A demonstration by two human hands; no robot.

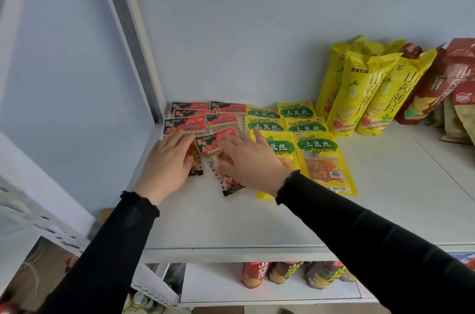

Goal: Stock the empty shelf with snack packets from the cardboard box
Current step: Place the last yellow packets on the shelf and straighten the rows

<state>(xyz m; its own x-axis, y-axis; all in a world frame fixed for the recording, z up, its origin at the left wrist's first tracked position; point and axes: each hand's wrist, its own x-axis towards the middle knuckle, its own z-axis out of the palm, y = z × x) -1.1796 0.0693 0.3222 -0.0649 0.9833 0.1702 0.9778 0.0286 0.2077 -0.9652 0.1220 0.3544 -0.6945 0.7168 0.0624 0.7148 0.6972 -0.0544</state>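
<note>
White shelf [372, 211]: red snack packets [223, 108] lie at 11 o'clock, near its rear left corner. Left hand [167, 164]: grip released, fingers flat on one red packet. Right hand [246, 159]: grip released, straight fingers pressing a tilted red packet [208, 142].
</note>
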